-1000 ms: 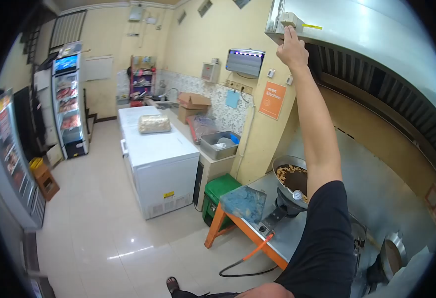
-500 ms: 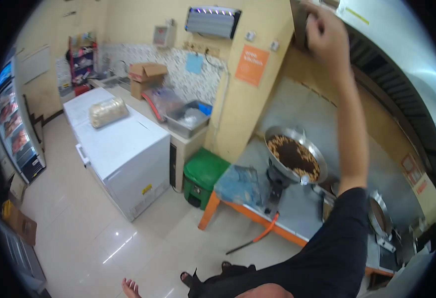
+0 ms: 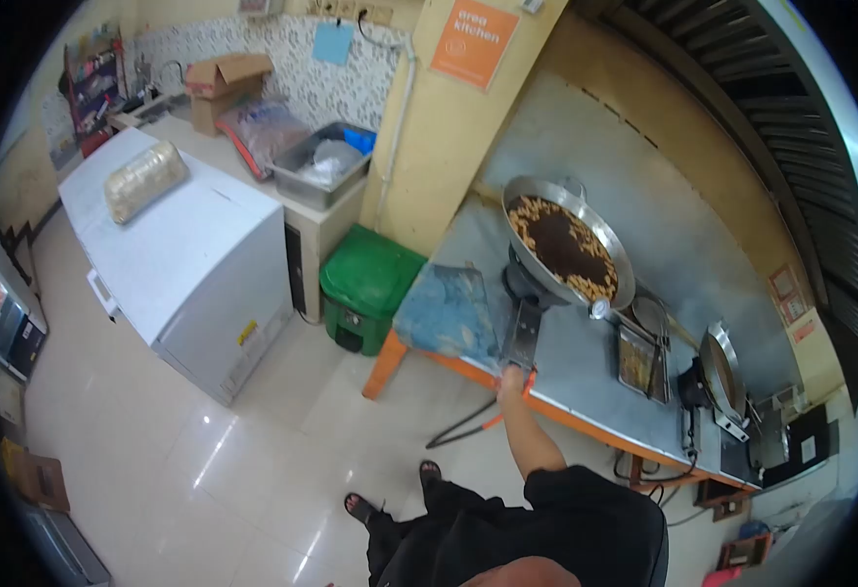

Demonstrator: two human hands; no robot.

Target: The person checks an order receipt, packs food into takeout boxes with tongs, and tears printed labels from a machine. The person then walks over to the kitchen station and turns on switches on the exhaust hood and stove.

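My right hand (image 3: pixel 513 381) reaches down to the front end of a single gas stove (image 3: pixel 521 338) at the table's edge. Its fingers look closed there; the exact part they grip, perhaps a control knob, is too small to make out. On that stove sits a large metal wok (image 3: pixel 617 256) holding dark oil with many light brown pieces, mostly around the rim. An orange and black hose (image 3: pixel 468 430) hangs beneath my hand. My left hand is out of view.
A stained blue cloth (image 3: pixel 444 311) lies on the metal-topped table (image 3: pixel 586 377). Right of the wok are a wire-meshed tray (image 3: pixel 641 362) and a second wok (image 3: pixel 718 370). A green bin (image 3: pixel 365 279) and white chest freezer (image 3: pixel 180 245) stand left. An exhaust hood (image 3: pixel 771 108) hangs above.
My right hand has come down from up near the exhaust hood to the stove front. My left hand has left the view. The camera has tilted down and turned right.
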